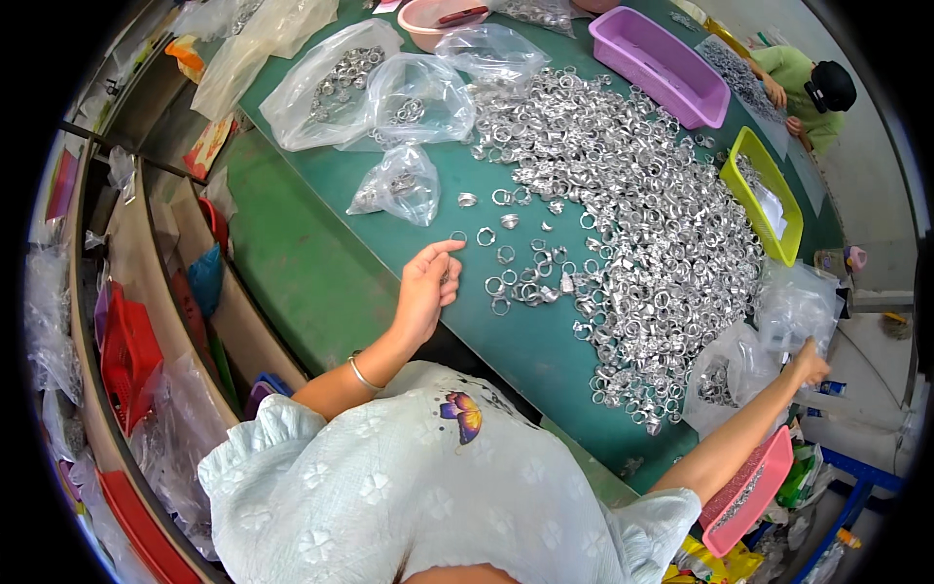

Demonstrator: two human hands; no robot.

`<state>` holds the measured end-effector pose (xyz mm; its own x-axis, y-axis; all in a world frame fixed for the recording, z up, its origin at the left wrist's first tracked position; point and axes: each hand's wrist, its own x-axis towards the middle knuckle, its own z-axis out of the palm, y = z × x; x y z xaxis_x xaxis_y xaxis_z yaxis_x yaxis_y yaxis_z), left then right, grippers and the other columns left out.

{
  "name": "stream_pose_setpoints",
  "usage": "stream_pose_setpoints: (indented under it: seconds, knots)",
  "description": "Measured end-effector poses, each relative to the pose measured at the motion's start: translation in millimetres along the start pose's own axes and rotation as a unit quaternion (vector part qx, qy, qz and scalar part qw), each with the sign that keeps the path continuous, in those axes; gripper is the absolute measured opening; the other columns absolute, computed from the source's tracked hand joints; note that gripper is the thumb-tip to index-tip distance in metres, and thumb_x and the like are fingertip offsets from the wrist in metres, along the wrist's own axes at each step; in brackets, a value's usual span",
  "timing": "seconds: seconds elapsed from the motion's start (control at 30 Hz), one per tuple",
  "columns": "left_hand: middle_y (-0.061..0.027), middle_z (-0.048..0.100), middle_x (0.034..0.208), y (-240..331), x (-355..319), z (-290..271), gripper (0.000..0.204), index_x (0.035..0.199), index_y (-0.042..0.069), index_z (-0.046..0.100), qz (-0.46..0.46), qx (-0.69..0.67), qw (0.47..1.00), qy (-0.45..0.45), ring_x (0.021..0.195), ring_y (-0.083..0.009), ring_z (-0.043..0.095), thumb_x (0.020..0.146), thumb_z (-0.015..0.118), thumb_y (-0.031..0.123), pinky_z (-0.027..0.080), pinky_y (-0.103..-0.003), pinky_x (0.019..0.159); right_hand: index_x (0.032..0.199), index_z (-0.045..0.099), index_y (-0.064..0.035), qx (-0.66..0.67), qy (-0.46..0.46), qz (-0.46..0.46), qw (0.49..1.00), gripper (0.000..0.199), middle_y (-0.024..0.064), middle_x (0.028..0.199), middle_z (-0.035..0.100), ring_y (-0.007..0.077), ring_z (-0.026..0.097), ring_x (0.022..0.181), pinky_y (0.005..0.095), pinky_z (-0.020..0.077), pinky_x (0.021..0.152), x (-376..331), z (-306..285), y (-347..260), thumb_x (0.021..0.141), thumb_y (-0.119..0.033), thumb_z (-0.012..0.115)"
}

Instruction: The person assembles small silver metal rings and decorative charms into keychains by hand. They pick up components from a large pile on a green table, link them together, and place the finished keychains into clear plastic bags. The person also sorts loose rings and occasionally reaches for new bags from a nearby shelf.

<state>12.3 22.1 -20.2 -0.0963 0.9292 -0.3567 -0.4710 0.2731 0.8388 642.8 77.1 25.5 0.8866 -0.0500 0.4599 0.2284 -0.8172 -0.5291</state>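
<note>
A wide heap of silver metal rings (632, 224) covers much of the green table (389, 243). My left hand (425, 289) is at the table's near edge, its fingers curled around a small silvery ring that shows only in part. Its index finger reaches out to a loose ring (458, 237) at the fingertip. Several more loose rings (506, 277) lie just right of that hand. Far to the right, my right hand (808, 364) is closed at the lower edge of a clear plastic bag (793, 310). Beside it, an open bag (718, 382) with rings inside sits against the heap.
Clear bags of rings (394, 185) lie at the table's far left. Behind the heap stand a purple basket (662, 68) and a yellow-green basket (778, 224). A pink basket (747, 494) is below my right arm. Another person (812, 92) works at the far right.
</note>
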Motion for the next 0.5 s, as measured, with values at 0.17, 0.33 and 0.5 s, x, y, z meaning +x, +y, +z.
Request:
stream_pose_setpoints:
  seconds: [0.17,0.33,0.5]
  knots:
    - [-0.0008,0.051,0.075,8,-4,-20,0.022,0.109,-0.001,0.053,-0.106,-0.043,0.992,-0.059,0.055,-0.0043,0.037,0.092,0.043,0.009,0.028,-0.018,0.045,0.125,0.044,-0.0016,0.155,-0.016,-0.461,0.874,0.060,0.0176,0.122,0.048,0.0338,0.045,0.114,0.0443,0.0324,0.098,-165,-120,-54,0.073,-0.020,0.067]
    - [-0.0006,0.053,0.077,1,-10,-20,0.023,0.108,-0.001,0.054,-0.052,0.114,0.985,-0.116,0.058,-0.0047,0.039,0.092,0.045,0.012,0.029,-0.018,0.048,0.096,0.063,-0.0021,0.285,-0.521,-0.454,0.664,0.018,0.0123,0.093,0.064,0.0253,0.058,0.095,0.0348,0.0423,0.086,-333,-178,-68,0.078,-0.005,0.061]
    - [-0.0021,0.050,0.076,-4,-6,-16,0.027,0.115,-0.001,0.052,-0.202,-0.063,0.955,-0.208,0.057,-0.0039,0.037,0.093,0.043,0.012,0.027,-0.016,0.047,0.089,0.064,-0.0037,0.255,-0.379,-0.626,0.632,0.016,0.0076,0.088,0.059,0.0239,0.052,0.086,0.0351,0.0350,0.079,-416,-152,-82,0.074,-0.010,0.065]
